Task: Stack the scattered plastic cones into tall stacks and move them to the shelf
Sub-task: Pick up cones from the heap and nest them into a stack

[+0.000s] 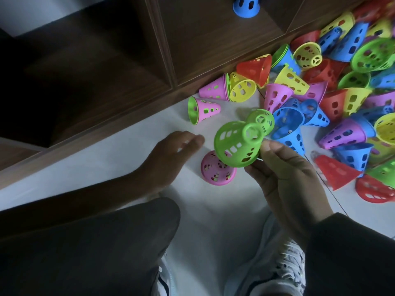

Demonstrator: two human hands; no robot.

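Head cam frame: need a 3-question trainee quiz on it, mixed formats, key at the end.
1. True or false: the right hand grips a green cone.
2. Multiple choice: the pink cone standing rim-down on the floor lies A) on the shelf, B) just below the held green cone, C) under the left hand.
3. Fill in: the only cone visible on the shelf, at the top edge of the view, is coloured ____.

Key: 1 true; 2 B; 3 blue.
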